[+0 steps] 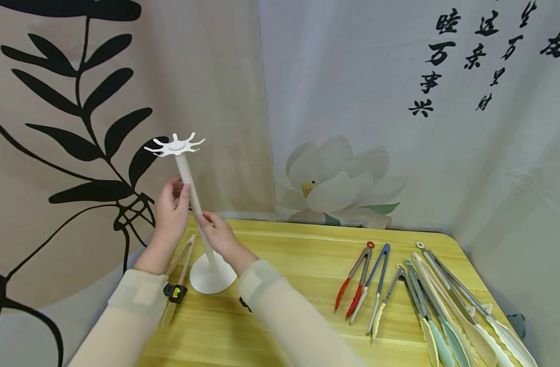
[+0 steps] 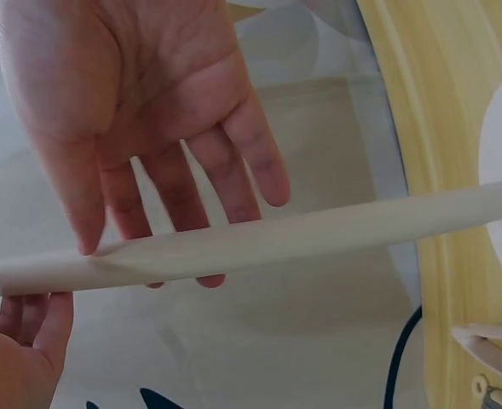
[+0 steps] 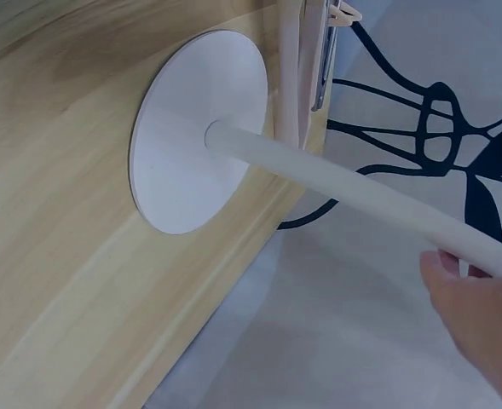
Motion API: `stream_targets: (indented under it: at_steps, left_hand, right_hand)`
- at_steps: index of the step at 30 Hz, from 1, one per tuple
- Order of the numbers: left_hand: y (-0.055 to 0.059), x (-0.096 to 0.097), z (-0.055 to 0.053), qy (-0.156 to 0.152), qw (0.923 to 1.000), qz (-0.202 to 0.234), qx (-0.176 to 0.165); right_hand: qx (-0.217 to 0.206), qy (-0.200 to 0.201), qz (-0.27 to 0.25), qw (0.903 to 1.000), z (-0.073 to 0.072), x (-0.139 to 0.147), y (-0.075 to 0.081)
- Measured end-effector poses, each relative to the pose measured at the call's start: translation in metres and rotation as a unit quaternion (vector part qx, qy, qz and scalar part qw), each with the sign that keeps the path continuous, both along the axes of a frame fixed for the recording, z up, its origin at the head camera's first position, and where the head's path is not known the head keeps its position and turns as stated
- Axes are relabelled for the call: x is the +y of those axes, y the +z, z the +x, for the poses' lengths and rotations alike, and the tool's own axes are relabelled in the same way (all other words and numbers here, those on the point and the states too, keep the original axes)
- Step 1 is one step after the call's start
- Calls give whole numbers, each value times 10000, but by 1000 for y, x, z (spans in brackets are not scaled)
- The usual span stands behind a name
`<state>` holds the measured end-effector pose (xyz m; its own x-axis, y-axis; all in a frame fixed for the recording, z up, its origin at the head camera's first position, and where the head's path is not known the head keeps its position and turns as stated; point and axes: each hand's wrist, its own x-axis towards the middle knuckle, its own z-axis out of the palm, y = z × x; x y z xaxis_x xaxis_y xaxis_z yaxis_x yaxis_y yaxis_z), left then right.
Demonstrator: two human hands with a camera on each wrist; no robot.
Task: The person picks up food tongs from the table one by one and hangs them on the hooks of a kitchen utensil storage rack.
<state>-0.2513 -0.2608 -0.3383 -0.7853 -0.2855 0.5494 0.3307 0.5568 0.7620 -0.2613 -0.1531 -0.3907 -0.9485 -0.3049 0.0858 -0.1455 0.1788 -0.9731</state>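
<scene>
A white stand (image 1: pixel 193 204) sits near the left edge of the yellow wooden table (image 1: pixel 307 285). It has a round flat base (image 1: pixel 213 278), a long thin pole, and a top shaped like a little star with hooks (image 1: pixel 174 146). The pole leans a bit to the left.

The left hand (image 1: pixel 171 209) is high up on the pole. Its fingers are mostly straight and spread out, and the thumb and fingers lie against the pole without closing tight. The right hand (image 1: pixel 217 234) touches the pole lower down with its fingertips. How tight it holds cannot be told.

Pale tongs (image 1: pixel 181 267) lie on the table just left of the base. More tongs (image 1: pixel 426 295) lie in a row on the right side, well apart from the stand. One pair has red tips (image 1: pixel 348 298).
</scene>
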Motion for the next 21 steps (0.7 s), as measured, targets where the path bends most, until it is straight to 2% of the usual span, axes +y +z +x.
stream_targets:
  at_steps: [7,14,21]
  left_hand:
    - [3,0,1,-68,10000,-63,-14]
    - [3,0,1,-24,9998,-162,-60]
    - [1,0,-1,4,9993,-360,125]
  right_hand:
    - [-131,-125,-208,9996,-2,-5,-5]
    - [-208,-44,-83,9997,-4,-6,-6]
    - [-54,-19,63,10000,-5,-4,-7]
